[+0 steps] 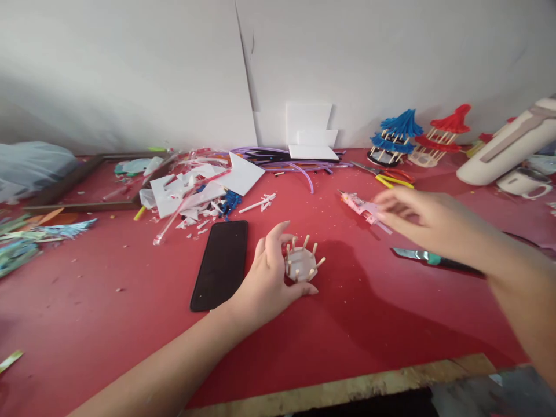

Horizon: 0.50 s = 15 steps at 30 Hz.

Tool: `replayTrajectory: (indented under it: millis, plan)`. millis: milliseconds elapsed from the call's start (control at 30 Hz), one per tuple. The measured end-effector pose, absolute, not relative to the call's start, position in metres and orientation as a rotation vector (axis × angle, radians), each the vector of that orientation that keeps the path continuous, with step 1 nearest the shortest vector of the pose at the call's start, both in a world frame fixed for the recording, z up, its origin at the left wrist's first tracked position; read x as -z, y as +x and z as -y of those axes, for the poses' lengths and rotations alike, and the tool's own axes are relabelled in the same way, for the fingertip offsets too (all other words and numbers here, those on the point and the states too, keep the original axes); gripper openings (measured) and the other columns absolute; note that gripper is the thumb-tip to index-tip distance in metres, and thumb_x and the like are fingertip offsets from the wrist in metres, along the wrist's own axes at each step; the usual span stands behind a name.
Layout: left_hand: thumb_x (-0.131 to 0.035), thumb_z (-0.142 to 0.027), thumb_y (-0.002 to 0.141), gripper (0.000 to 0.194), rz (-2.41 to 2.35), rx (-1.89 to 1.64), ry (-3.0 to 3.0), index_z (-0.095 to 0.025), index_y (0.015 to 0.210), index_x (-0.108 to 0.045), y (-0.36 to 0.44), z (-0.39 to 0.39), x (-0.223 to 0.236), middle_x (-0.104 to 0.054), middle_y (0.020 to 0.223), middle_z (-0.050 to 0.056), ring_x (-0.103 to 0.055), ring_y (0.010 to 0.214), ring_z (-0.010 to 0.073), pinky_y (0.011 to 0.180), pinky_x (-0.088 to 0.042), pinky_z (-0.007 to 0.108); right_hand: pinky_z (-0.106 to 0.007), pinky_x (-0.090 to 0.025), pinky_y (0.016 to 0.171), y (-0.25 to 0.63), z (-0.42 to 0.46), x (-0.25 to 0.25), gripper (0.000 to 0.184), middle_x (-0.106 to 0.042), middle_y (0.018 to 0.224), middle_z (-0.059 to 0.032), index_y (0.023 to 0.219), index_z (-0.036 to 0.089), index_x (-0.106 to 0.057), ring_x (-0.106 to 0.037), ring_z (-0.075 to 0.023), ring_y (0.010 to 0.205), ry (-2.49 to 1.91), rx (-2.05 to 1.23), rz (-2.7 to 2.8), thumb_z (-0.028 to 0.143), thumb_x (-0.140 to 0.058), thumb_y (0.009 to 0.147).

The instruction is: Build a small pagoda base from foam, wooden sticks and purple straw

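Note:
My left hand (271, 272) is curved around a small white many-sided base (301, 263) on the red table. Several short wooden sticks stand up along the base's rim, some of them leaning outward. The thumb lies along its near side and the fingers along its left and far side. Farther right, my right hand (406, 214), a little blurred, has its curled fingertips at the end of a crumpled pink-and-white tube (359, 207) with a thin pointed tip. A cutter knife (428, 258) with a green and black handle lies under my right forearm.
A black phone (220, 265) lies left of my left hand. White board scraps (208, 188) and purple straws (306, 174) spread behind. Yellow-handled pliers (393, 180), a blue-roofed model (395, 136), a red-roofed model (443, 136), a white bottle (499, 147) and a mug (523, 182) stand or lie at the right.

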<state>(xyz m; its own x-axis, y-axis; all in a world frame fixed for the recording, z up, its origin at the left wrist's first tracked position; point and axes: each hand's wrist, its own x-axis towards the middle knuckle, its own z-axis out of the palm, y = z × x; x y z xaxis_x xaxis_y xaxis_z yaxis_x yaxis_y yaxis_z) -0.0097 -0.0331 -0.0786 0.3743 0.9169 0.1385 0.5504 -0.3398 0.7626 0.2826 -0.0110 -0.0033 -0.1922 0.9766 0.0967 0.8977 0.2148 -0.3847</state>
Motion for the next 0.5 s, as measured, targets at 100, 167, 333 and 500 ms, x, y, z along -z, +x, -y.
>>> replayTrajectory:
  millis: [100, 167, 333, 500]
  plan:
    - [-0.081, -0.03, 0.066, 0.105, -1.174, -0.773, 1.947, -0.026, 0.14, -0.006, -0.009, 0.033, 0.079, -0.042, 0.139, 0.018, -0.052, 0.12, 0.0307, 0.095, -0.046, 0.051, -0.051, -0.049, 0.09, 0.351, 0.039, 0.02, 0.029, -0.062, 0.124, -0.0147, 0.109, 0.026, -0.059, -0.062, -0.0351, 0.109, -2.069, -0.134, 2.255, 0.034, -0.052, 0.082]
    - [-0.077, -0.025, 0.07, 0.1, -1.108, -0.778, 1.903, -0.026, 0.139, -0.004, -0.008, 0.032, 0.078, -0.045, 0.136, 0.019, -0.058, 0.113, 0.027, 0.089, -0.051, 0.047, -0.053, -0.048, 0.092, 0.388, 0.055, 0.038, 0.033, -0.063, 0.12, -0.0196, 0.105, 0.026, -0.062, -0.061, -0.0391, 0.11, -2.175, -0.12, 2.272, 0.026, -0.058, 0.072]
    - [-0.073, -0.018, 0.072, 0.092, -1.092, -0.801, 1.937, -0.024, 0.138, -0.008, -0.007, 0.03, 0.078, -0.056, 0.121, 0.015, -0.063, 0.106, 0.0247, 0.086, -0.053, 0.044, -0.052, -0.05, 0.087, 0.405, 0.07, 0.06, 0.031, -0.068, 0.108, -0.0153, 0.094, 0.034, -0.063, -0.065, -0.0376, 0.1, -2.109, -0.273, 2.303, 0.016, -0.055, 0.07]
    - [-0.073, -0.02, 0.073, 0.09, -1.105, -0.792, 1.976, -0.024, 0.138, -0.011, -0.008, 0.029, 0.079, -0.058, 0.119, 0.014, -0.063, 0.105, 0.0251, 0.087, -0.052, 0.044, -0.039, -0.054, 0.082, 0.374, 0.054, 0.042, 0.028, -0.07, 0.105, -0.0081, 0.095, 0.032, -0.063, -0.067, -0.0308, 0.096, -1.978, -0.191, 2.247, 0.021, -0.062, 0.069]
